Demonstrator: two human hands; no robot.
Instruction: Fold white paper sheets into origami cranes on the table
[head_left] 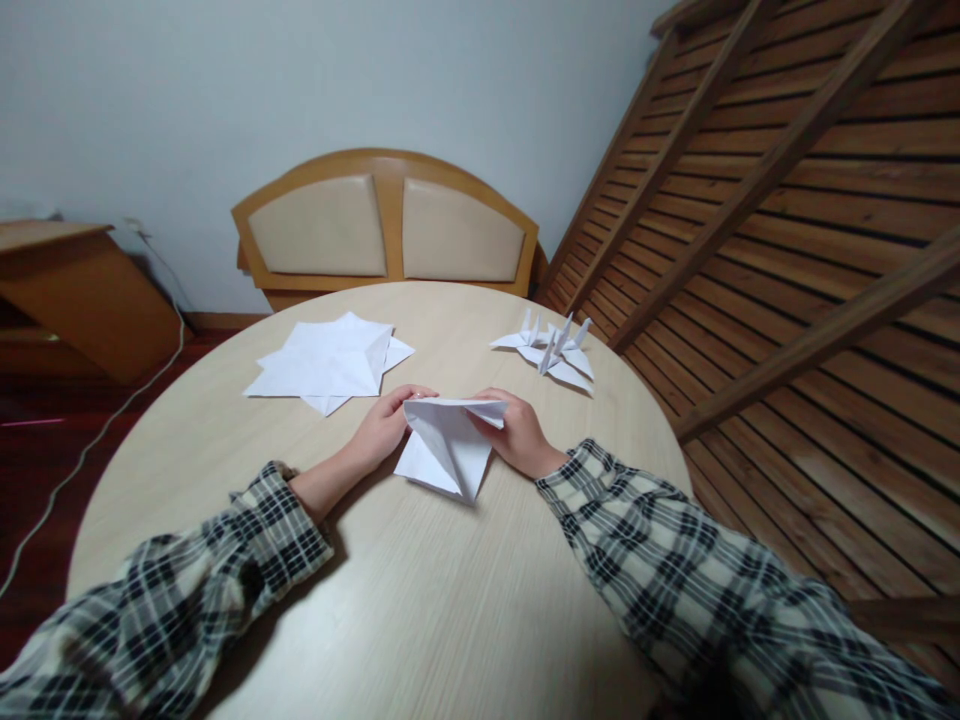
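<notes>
Both hands on one paper (444, 450), mid-table, a bit past centre toward the far edge. Paper is white, partly folded, with a flat top flap lifted and a pointed lower part lying on the table (450, 610). Its tip points toward the person.

Left hand (384, 428) grips the paper's left top corner, fingers closed on the edge with the thumb on top. Heel of the hand rests on the table. Right hand (519, 436) pinches the right top corner, fingers curled over the flap and clamped on it. The hands are near each other with only the paper between them. Both arms are in plaid sleeves (675, 560), forearms laid on the table.

Table is round, light wood grain. Loose sheets (330, 362) lie fanned in a pile at far left, well apart from the left hand. Cranes (556, 350), several small white folded ones, sit in a cluster at far right near the rim; exact count can't be told.

Chair (386, 225) with two beige back pads stands behind the table against a pale wall (300, 90). Wooden slats (787, 220) lean at right. Cabinet (75, 290) at left, with a white cable (97, 430) running across the dark floor beside it.
</notes>
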